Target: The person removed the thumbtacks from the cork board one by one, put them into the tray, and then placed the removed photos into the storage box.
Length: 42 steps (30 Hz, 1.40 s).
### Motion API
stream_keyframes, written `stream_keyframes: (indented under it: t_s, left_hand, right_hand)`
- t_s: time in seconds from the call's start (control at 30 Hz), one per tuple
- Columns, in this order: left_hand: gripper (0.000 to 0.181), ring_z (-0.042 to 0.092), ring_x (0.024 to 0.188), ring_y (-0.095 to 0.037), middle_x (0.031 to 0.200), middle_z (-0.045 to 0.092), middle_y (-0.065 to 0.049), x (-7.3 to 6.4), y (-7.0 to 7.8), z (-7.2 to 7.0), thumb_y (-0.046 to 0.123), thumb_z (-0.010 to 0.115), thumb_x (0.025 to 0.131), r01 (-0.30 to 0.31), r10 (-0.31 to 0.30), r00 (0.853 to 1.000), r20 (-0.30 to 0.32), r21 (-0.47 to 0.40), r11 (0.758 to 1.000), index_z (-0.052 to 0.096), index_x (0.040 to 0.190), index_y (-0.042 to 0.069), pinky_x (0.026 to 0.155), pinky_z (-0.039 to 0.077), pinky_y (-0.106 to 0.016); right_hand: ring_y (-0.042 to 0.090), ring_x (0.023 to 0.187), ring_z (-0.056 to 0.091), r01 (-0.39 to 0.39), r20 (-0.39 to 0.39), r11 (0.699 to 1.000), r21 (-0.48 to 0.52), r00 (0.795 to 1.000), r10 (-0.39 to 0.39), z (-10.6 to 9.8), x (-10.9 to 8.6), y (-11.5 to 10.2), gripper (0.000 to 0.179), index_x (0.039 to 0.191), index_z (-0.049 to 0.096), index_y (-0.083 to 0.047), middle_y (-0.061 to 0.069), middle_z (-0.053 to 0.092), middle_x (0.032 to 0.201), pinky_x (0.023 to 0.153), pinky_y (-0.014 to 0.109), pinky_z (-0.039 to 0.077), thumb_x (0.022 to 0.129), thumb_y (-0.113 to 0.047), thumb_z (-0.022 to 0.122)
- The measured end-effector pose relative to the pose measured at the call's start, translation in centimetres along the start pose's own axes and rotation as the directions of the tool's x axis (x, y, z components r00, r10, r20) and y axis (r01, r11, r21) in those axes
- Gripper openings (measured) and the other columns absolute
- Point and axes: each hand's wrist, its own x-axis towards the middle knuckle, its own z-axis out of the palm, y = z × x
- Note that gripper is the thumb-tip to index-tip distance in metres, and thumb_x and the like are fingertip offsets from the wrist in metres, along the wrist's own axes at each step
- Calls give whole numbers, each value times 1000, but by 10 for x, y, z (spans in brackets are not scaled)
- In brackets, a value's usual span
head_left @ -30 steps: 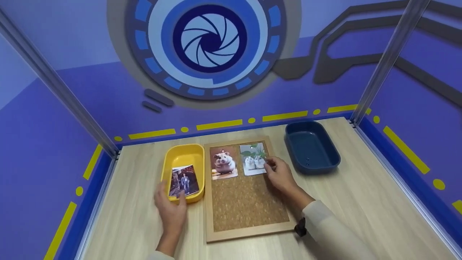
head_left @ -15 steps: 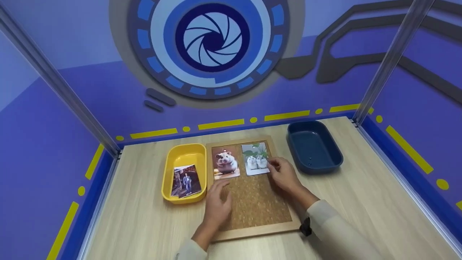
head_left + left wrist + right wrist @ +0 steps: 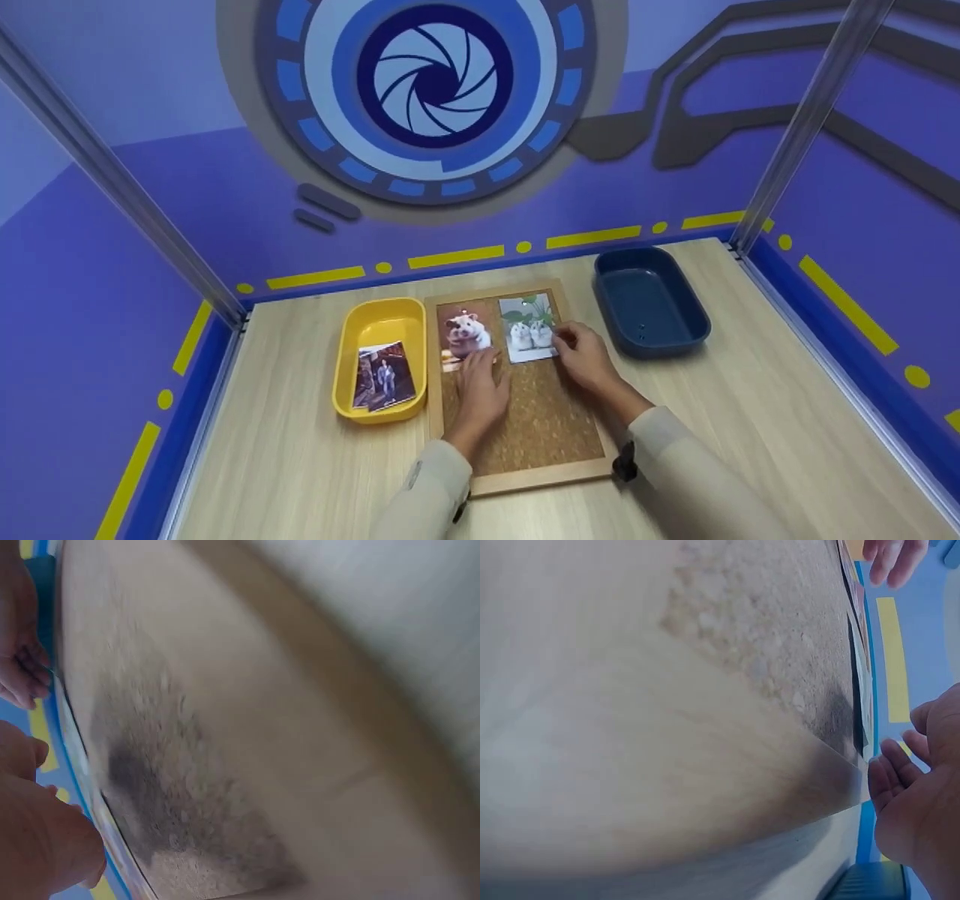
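Two hands work over the lower-centre corkboard [image 3: 544, 420]: the left hand [image 3: 484, 381], fingers relaxed, overlaps the single-hamster photo [image 3: 463, 330]; the right hand [image 3: 589, 358] pinches the paired-hamster photo [image 3: 528, 337]. Both are already on cork; other photos [image 3: 386, 376] sit in the yellow tray [image 3: 377, 324], centre-left.

Table [image 3: 757, 390] (pale): corkboard [image 3: 540, 420], two bins [image 3: 386, 322] [image 3: 649, 300]

On the table [image 3: 285, 465] we see a board [image 3: 544, 412], one photo [image 3: 452, 321] at its far left corner, another photo [image 3: 527, 335] at its far right. Just beside its left edge sits the left tray [image 3: 381, 319], overlapping photos [image 3: 386, 379] in its near end; off the board's right edge, towards the table's far right corner, sits the right tray [image 3: 641, 300].
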Motion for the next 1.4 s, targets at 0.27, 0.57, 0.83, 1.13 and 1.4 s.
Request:
stream_keyframes:
  t_s: [0.27, 0.57, 0.83, 1.13, 1.4]
  left_hand:
    - [42, 47, 149, -50, 150, 62, -23, 23, -11, 12, 21, 73, 97, 87, -87, 996, 34, -2, 996, 68, 135, 3, 119, 37, -71]
    - [48, 33, 159, -44, 163, 51, -14, 27, -14, 24, 33, 73, 99, 182, -184, 982, 34, 53, 982, 68, 144, 16, 125, 26, -68]
    - [45, 30, 160, -38, 165, 48, -10, 29, -9, 28, 35, 73, 99, 240, -242, 970, 13, 82, 967, 70, 142, 22, 127, 25, -63]
    - [42, 31, 160, -39, 165, 48, -11, 26, -7, 32, 33, 72, 100, 220, -222, 975, 3, 112, 969, 71, 140, 21, 125, 26, -64]
    - [41, 31, 160, -39, 165, 48, -11, 24, -8, 38, 34, 71, 100, 198, -198, 980, -5, 107, 974, 73, 138, 21, 126, 25, -65]
  right_hand:
    - [31, 111, 69, 2, -24, 1000, 13, 1000, -1, 10, 7, -3, 25, 125, 71, 2, 19, 74, 117, 100, 51, 58, 103, -10, 66]
    - [30, 110, 69, -26, -16, 999, 33, 1000, 26, 16, 15, -7, 27, 126, 70, 3, 19, 74, 117, 100, 50, 58, 104, -11, 65]
    - [28, 106, 67, -57, 17, 998, 38, 998, 56, 22, 24, -11, 25, 125, 71, 1, 17, 74, 114, 97, 47, 59, 104, -10, 65]
    - [28, 106, 67, -77, 15, 997, -16, 997, 77, 30, 41, -9, 23, 124, 70, 2, 17, 72, 113, 96, 46, 59, 103, -6, 64]
    - [28, 101, 66, -69, -5, 993, -91, 998, 69, 38, 58, -7, 20, 117, 71, 3, 17, 70, 109, 92, 45, 60, 99, 0, 66]
